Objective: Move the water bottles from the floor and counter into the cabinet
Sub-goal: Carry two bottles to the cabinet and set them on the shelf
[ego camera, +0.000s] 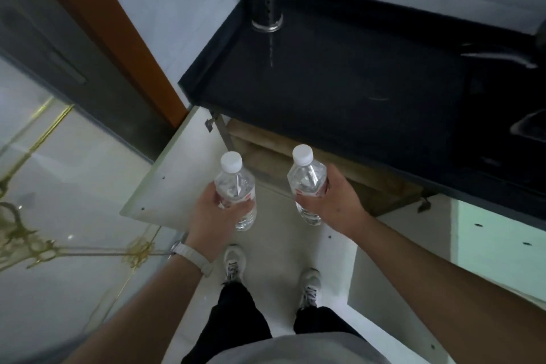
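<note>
I hold two clear water bottles with white caps and red-trimmed labels, both upright in front of me. My left hand (211, 211) grips the left bottle (235, 183) around its middle. My right hand (336, 201) grips the right bottle (307, 177) the same way. Both bottles hang over the floor just in front of the open cabinet (266, 139) under the black counter (339, 83). The cabinet's wooden interior shows only as a narrow strip below the counter edge.
Two white cabinet doors stand open, the left door (165, 180) beside my left hand and the right door (399, 269) under my right forearm. A metal utensil holder (266, 3) stands at the counter's back corner. My feet (271, 275) are on the glossy floor.
</note>
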Demonstrator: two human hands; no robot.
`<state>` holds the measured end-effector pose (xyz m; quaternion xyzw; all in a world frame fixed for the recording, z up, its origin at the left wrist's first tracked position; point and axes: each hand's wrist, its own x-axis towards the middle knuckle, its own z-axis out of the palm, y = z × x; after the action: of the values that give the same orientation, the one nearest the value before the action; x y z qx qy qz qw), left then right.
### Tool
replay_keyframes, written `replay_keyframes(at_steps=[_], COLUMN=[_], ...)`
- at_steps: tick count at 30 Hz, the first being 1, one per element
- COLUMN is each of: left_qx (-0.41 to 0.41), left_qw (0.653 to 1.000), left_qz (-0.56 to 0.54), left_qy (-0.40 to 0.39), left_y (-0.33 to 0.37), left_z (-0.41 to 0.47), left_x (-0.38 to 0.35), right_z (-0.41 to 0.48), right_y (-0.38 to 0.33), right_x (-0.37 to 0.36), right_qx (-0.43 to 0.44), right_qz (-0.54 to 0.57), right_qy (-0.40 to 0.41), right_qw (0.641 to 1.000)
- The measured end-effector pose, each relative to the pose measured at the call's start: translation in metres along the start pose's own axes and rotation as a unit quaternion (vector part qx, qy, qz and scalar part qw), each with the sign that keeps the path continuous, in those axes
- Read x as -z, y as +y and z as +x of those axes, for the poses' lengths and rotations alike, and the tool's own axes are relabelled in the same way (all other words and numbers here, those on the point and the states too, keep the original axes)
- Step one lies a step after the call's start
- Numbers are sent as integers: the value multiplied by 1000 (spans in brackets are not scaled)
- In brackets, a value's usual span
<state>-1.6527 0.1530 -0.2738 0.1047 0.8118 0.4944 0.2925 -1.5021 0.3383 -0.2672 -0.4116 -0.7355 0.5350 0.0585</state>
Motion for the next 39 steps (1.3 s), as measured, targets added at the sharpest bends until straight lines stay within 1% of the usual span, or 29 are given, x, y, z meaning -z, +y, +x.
replay_keyframes(at_steps=[3, 6, 9, 11, 14, 18, 22, 25, 28, 31, 39], left_qx=[-8, -5, -13, -20, -4, 15, 37, 35, 29, 26, 2], left_qw=[999, 995, 987, 985, 982, 982, 983, 981, 981, 983, 983], left_qz=[6, 19, 26, 26, 30, 41, 46, 62, 76, 67, 48], left_qy=[-34, -99, -156, -168, -184, -184, -175, -180, -177, -170, -179], left_y=[-1, -4, -8, -8, -17, -36, -59, -75, -97, -122, -211], left_z=[30, 60, 94, 109, 130, 156, 174, 188, 202, 214, 264], left_x=[2, 12, 19, 20, 23, 16, -4, -23, -42, -64, -138], right_z=[7, 10, 21, 26, 37, 59, 83, 101, 120, 137, 195], right_y=[-6, -14, -21, -23, -23, -11, 23, 53, 80, 111, 226], right_x=[-9, -21, -33, -40, -55, -75, -92, -99, -105, -109, -129], right_qx=[-31, -71, -94, -104, -124, -131, -142, -160, -158, -152, -125], right_qz=[-7, -11, -10, -15, -15, -13, -20, -5, 8, 17, 65], right_qy=[43, 93, 116, 127, 142, 127, 107, 100, 95, 96, 137], right_qw=[999, 993, 989, 986, 982, 983, 984, 982, 983, 984, 981])
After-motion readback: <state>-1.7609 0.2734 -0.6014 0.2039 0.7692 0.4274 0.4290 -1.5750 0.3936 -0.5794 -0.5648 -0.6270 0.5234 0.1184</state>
